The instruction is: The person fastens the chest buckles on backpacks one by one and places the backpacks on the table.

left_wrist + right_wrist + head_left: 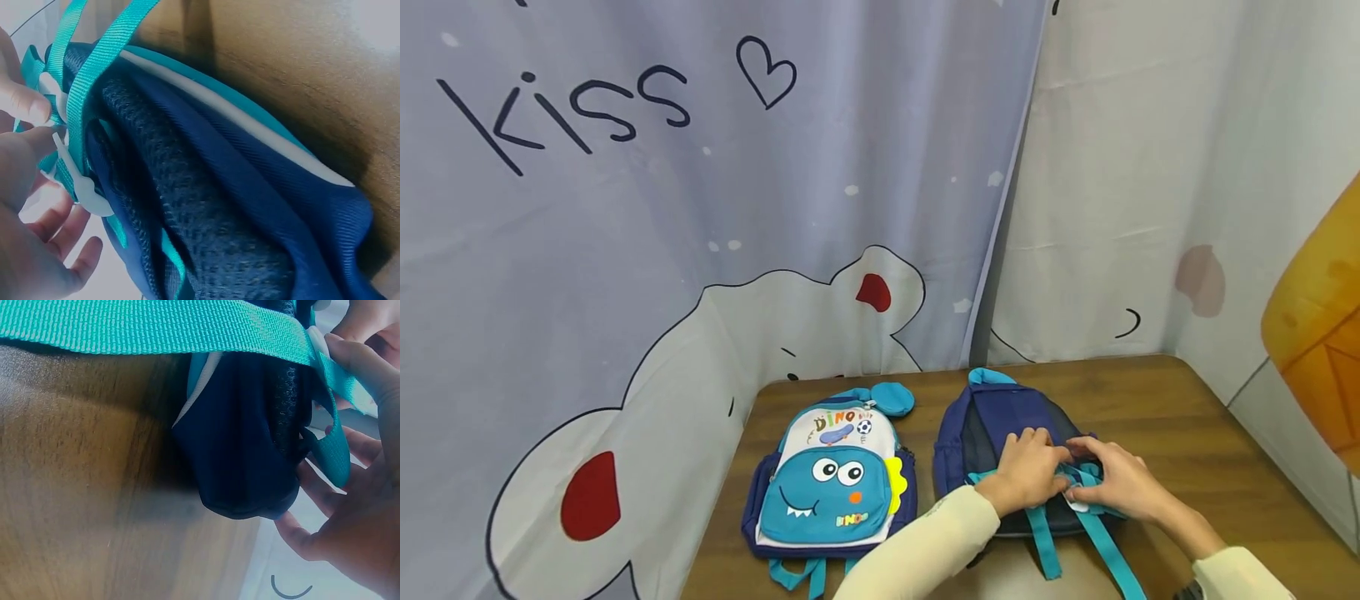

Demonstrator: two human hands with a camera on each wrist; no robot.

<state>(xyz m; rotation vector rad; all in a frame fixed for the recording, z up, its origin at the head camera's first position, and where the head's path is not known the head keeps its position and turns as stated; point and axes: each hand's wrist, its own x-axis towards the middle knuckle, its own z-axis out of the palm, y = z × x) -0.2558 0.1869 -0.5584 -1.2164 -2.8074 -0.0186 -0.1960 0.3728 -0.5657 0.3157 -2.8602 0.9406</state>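
A navy backpack [951, 442] lies with its padded back upward on the right part of the table, its teal straps [1108, 554] hanging toward me. White plastic strap pieces [87, 190] sit among the webbing. My left hand [1030, 471] holds the gathered teal webbing with thumb and fingertips, close beside the other hand. The right hand [1116, 479] pinches the strap at a white piece; in the right wrist view its thumb lies on that piece and other fingers touch the bag's side. Overlapping fingers partly hide both grips.
A second backpack [827, 492], with a teal dinosaur face and white top panel, lies face up to the left on the wooden table [1180, 408]. Printed curtains [865, 167] hang behind the table and along its sides.
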